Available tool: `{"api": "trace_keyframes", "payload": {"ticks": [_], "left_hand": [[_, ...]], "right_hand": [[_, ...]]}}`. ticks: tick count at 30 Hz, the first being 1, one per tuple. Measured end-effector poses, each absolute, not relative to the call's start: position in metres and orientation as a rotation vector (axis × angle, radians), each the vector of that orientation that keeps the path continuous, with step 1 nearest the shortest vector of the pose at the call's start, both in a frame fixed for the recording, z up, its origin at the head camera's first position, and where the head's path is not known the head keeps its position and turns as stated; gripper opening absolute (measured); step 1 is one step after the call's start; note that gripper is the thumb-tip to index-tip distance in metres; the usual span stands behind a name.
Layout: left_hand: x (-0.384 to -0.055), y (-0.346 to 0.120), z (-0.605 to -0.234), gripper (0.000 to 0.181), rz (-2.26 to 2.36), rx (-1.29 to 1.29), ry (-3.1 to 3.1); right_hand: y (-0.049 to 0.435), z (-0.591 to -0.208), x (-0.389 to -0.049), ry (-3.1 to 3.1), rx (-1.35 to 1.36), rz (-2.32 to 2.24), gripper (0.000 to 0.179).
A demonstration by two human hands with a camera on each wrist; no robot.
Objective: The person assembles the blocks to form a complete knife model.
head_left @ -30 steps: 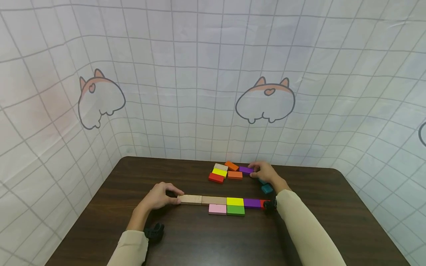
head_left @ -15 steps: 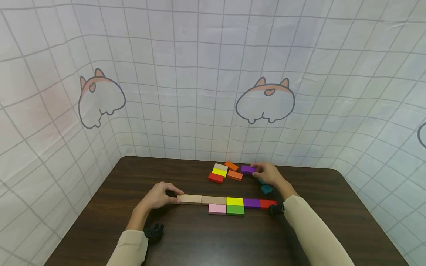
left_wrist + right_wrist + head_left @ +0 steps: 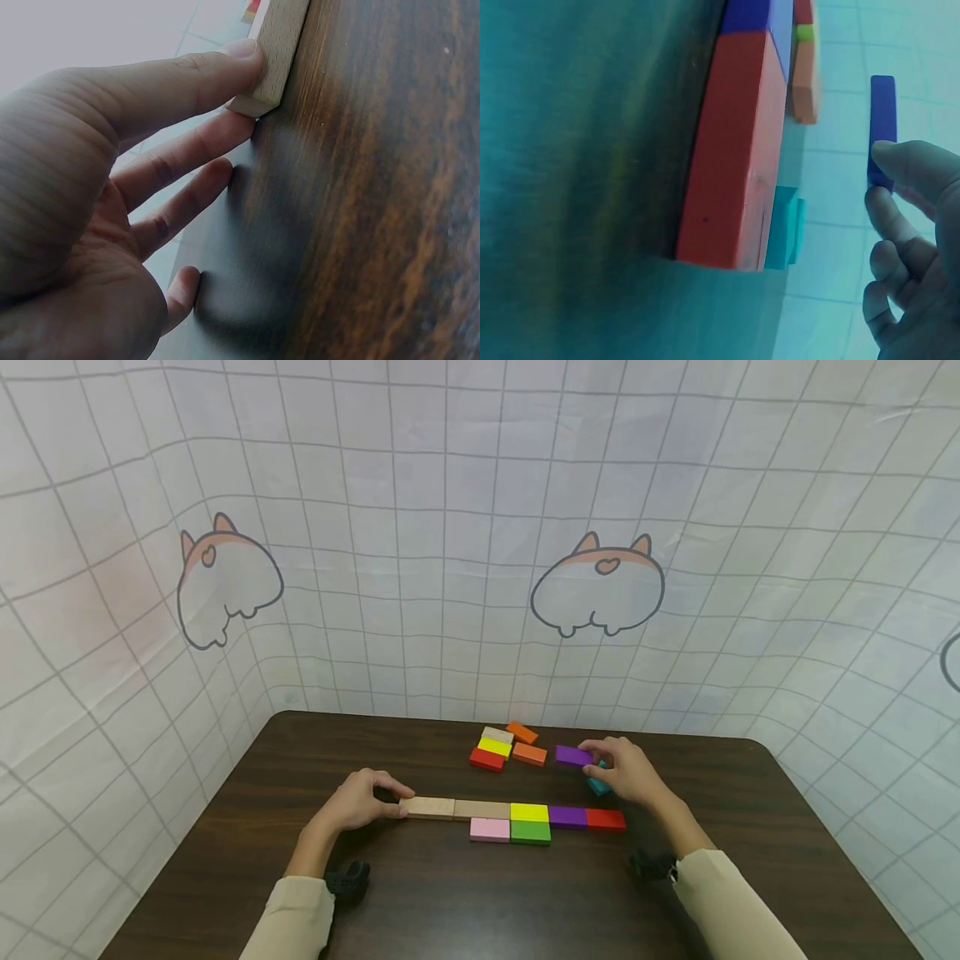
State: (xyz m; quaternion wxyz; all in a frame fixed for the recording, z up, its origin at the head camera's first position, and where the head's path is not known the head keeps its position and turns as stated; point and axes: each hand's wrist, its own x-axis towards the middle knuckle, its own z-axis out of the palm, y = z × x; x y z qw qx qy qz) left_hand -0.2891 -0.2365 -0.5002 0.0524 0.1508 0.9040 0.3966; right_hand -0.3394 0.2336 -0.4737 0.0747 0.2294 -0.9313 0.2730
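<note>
A row of flat blocks lies on the table: a plain wooden block (image 3: 431,808) at the left end, another wooden block (image 3: 482,811), then yellow (image 3: 529,813), purple (image 3: 567,817) and red (image 3: 605,820). A pink block (image 3: 490,831) and a green block (image 3: 530,833) touch the row's near side. My left hand (image 3: 362,800) holds the left wooden block's end between thumb and index finger; the other fingertips rest on the table. Behind the row, my right hand (image 3: 630,770) pinches a loose purple block (image 3: 883,112) by its right end, raised off the table.
Teal blocks (image 3: 599,785) lie under the right hand, partly hidden by it. Behind the row are two orange blocks (image 3: 529,754), a red block (image 3: 487,760), a yellow one (image 3: 495,747) and a wooden one (image 3: 498,735). A printed cloth (image 3: 480,568) hangs behind the table.
My right hand has picked up the loose purple block and brought it toward me and slightly right. The row's red block has come into full view. My left hand stays put.
</note>
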Motion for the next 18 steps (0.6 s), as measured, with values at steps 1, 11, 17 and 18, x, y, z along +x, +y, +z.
{"api": "trace_keyframes", "payload": {"ticks": [1,11,17,18], "left_hand": [[-0.289,-0.236,-0.5,0.019,1.206,0.457,2.75],[-0.289,-0.236,-0.499,0.02,1.201,0.45,2.75],[-0.288,-0.236,-0.499,0.02,1.203,0.452,2.753],[-0.288,-0.235,-0.499,0.02,1.202,0.453,2.754]], "right_hand": [[0.235,-0.473,-0.335,-2.793,0.69,0.812,0.029],[0.24,-0.473,-0.292,-2.815,0.742,0.807,0.027],[0.241,-0.479,-0.272,-2.84,0.761,0.798,0.029],[0.241,-0.48,-0.269,-2.843,0.773,0.795,0.029]]}}
